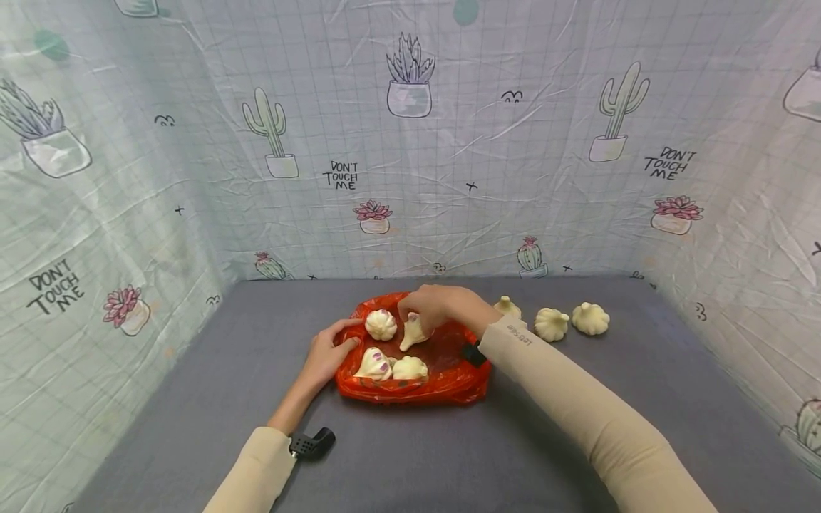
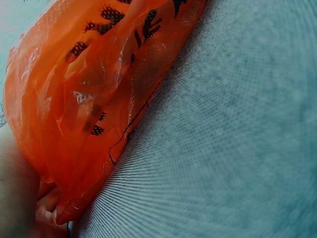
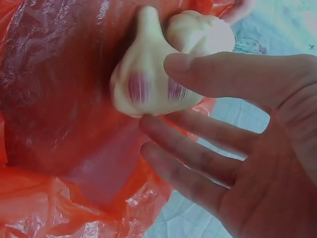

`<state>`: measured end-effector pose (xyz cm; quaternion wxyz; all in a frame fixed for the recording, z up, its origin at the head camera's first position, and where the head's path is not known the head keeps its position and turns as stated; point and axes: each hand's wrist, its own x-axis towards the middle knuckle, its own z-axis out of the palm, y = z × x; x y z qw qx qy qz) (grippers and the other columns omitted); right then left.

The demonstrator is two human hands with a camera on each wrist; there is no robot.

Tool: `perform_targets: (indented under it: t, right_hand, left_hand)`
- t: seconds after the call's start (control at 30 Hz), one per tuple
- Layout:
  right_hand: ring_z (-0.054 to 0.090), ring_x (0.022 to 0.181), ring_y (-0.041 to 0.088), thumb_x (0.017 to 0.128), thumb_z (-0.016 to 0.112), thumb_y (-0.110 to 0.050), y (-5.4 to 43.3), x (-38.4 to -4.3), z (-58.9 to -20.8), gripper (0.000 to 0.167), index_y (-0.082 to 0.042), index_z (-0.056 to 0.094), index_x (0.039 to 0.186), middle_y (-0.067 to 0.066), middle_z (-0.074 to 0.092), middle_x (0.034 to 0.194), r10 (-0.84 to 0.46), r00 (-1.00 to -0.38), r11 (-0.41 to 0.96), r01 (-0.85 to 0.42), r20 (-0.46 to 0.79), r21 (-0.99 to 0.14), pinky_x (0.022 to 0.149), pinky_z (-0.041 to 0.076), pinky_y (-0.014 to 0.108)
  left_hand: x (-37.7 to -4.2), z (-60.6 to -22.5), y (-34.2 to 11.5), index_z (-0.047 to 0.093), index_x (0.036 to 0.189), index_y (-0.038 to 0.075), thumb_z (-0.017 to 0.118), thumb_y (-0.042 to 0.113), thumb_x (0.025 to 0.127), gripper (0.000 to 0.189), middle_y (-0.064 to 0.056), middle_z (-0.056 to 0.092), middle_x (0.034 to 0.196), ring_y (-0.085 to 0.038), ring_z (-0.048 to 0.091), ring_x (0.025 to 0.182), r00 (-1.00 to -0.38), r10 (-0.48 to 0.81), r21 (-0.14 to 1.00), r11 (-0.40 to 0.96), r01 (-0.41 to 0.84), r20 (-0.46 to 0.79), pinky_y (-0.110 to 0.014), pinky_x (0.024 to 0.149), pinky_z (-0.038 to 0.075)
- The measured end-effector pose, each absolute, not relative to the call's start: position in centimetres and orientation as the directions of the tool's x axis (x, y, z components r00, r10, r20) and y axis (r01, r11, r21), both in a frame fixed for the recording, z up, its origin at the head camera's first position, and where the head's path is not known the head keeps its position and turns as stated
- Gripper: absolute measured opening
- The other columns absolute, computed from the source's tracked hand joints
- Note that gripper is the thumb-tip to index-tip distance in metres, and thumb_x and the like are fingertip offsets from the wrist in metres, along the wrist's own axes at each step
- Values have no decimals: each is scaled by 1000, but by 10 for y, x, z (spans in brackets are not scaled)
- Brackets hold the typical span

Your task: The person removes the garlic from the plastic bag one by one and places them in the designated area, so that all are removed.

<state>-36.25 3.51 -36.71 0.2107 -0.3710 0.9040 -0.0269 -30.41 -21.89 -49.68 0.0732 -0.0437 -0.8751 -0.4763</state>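
Observation:
A garlic bulb (image 1: pixel 412 335) with purple streaks is pinched between the thumb and fingers of my right hand (image 1: pixel 439 305), over the inside of a red plastic bag (image 1: pixel 449 392). The right wrist view shows the thumb on one side of this bulb (image 3: pixel 143 82), its stem pointing away from the palm. At the bag's left rim my left hand (image 1: pixel 326 350) holds the plastic, thumb and index finger reaching over the edge. Inside the bag lie a bulb (image 1: pixel 381 324) at the back, a purple-marked one (image 1: pixel 375 365) and a pale one (image 1: pixel 410 368) at the front.
Right of the bag, on the grey tabletop (image 1: pixel 256 370), sit three more garlic bulbs: one (image 1: pixel 507 306) partly behind the right sleeve, a middle one (image 1: pixel 551 324) and a far right one (image 1: pixel 590 318). A cactus-printed sheet (image 1: pixel 410 178) encloses the back and sides.

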Motion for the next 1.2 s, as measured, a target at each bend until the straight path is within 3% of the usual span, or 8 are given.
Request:
perform_targets:
  t: [0.2, 0.43, 0.57, 1.2]
  right_hand:
    - [50, 90, 17, 89, 76, -8, 29, -361, -370, 34, -20, 65, 119, 0, 62, 106, -621, -682, 771, -620, -387, -146, 69, 44, 29]
    - [52, 95, 18, 89, 76, -9, 25, -362, -374, 36, -23, 70, 121, -1, 64, 110, -610, -687, 773, -626, -394, -104, 73, 47, 31]
    - [50, 99, 18, 87, 76, -5, 26, -362, -376, 41, -25, 72, 123, -1, 64, 119, -614, -678, 771, -625, -404, -121, 73, 44, 31]
    - [49, 101, 20, 90, 64, -1, 37, -365, -368, 39, -24, 70, 121, 0, 61, 118, -656, -654, 746, -637, -377, -194, 70, 41, 29]
  left_hand:
    - [-303, -497, -218, 69, 135, 22, 68, 15, 98, 38, -14, 60, 148, -33, 58, 134, -984, 18, 829, 536, 160, 178, -52, 109, 48]
    - [-303, -497, -217, 70, 134, 22, 68, 16, 97, 38, -14, 61, 147, -32, 59, 133, -983, 14, 830, 534, 161, 182, -51, 109, 48]
    - [-304, -498, -217, 70, 134, 22, 68, 15, 97, 38, -14, 61, 147, -33, 59, 133, -983, 19, 829, 534, 166, 185, -51, 108, 48]
    - [-306, -497, -218, 70, 133, 19, 69, 11, 94, 40, -14, 65, 142, -32, 58, 135, -977, 15, 810, 557, 186, 214, -51, 111, 45]
